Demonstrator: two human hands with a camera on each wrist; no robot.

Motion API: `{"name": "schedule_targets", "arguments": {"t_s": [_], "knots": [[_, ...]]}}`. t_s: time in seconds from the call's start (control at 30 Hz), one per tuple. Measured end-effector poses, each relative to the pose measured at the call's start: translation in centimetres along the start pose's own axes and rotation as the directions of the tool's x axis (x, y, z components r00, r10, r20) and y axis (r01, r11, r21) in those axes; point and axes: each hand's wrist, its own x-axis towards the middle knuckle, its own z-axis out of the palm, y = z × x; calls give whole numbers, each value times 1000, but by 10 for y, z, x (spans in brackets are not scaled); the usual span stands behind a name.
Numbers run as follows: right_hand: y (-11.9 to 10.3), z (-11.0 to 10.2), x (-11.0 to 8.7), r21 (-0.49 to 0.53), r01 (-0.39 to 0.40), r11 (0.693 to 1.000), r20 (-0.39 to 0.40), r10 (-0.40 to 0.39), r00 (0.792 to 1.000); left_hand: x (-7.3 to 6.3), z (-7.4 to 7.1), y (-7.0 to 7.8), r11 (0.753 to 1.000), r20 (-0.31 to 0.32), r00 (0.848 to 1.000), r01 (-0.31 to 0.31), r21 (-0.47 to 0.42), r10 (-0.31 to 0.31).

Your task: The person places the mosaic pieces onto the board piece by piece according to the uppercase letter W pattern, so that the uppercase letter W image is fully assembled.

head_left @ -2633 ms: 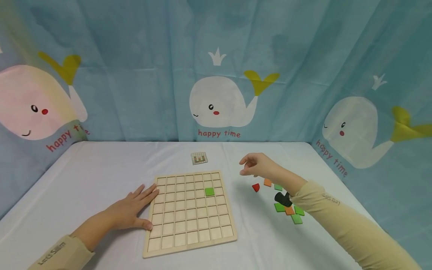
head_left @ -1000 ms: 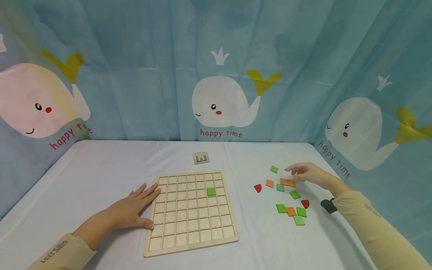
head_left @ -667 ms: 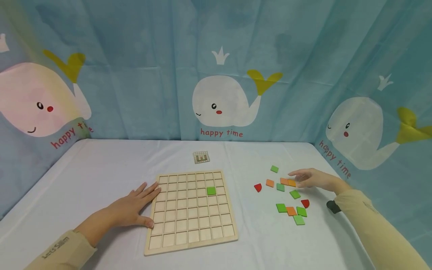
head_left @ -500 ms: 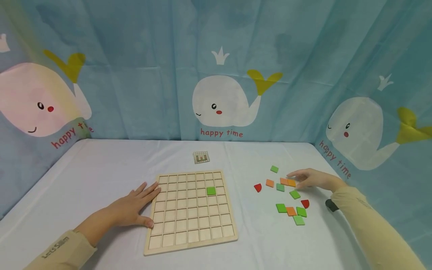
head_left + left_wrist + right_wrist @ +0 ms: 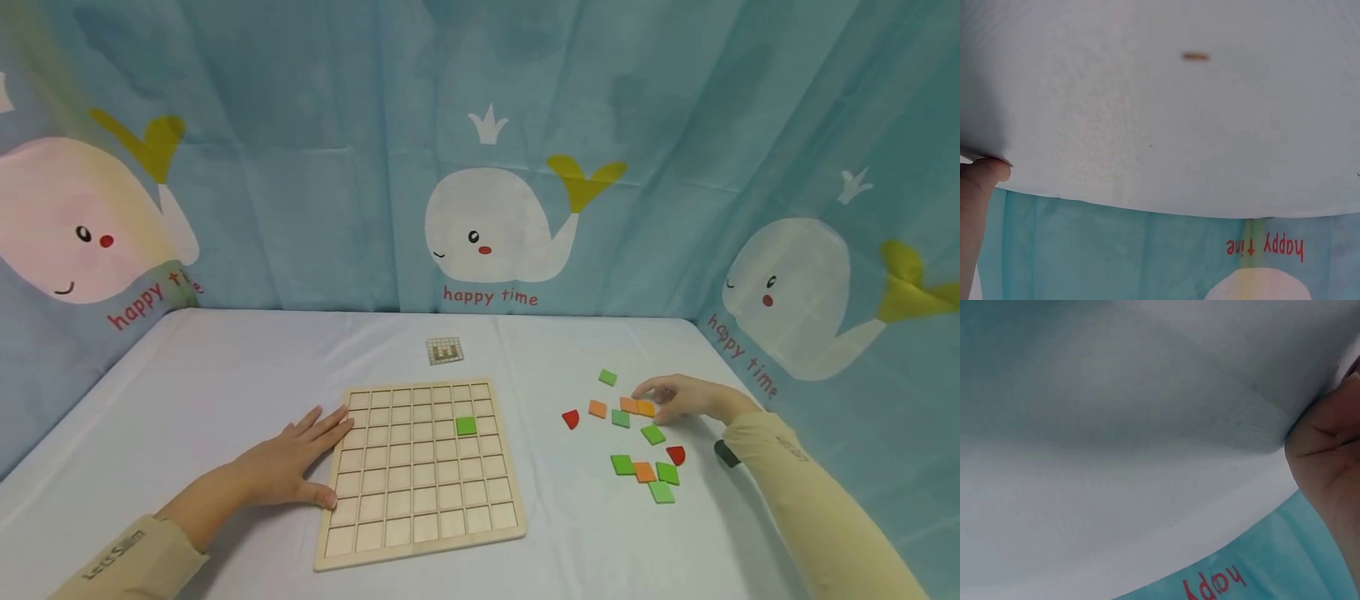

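My left hand [image 5: 288, 465] lies with fingers spread on the left edge of a wooden grid board [image 5: 420, 551]; the thumb rests at the same edge. One green tile [image 5: 466, 426] sits in a cell at the board's upper right. To the right, my right hand [image 5: 688, 397] is down at a pair of adjoining orange tiles, its curved index finger and thumb on either side of the right-hand orange tile [image 5: 645, 408]. The left-hand orange tile [image 5: 628, 405] touches it. In the right wrist view the right hand [image 5: 1329, 440] shows only in part, its fingertips hidden.
Around the right hand lie loose green tiles [image 5: 622, 465], more orange tiles [image 5: 597, 409] and two red rounded pieces [image 5: 571, 419]. Behind the board is a small pattern card [image 5: 445, 351]. A blue whale-print curtain [image 5: 315, 167] encloses the white table [image 5: 247, 367].
My right hand has moved from beside the board rightward to the tiles and lowered to the orange pair, its fingers now closer around the right-hand one. The left hand stays on the board.
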Motion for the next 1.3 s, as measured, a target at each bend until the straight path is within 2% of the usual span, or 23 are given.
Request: {"name": "schedule_targets", "arguments": {"t_s": [0.33,0.63,0.9,1.3], "knots": [[1,6,-3,-24,-4,1000,-34,3,999,0,0,1,1000,4,1000,5,6,-5],[3,7,-3,0,37,999,-32,-37,999,0,0,0,1000,-8,1000,1,8,-1],[9,4,-3,9,38,999,-61,-37,997,1,-1,2,1000,-10,1000,-8,-2,8],[-1,5,-27,99,111,989,-174,-93,980,1,-2,4,1000,3,1000,10,-11,-10]]}}
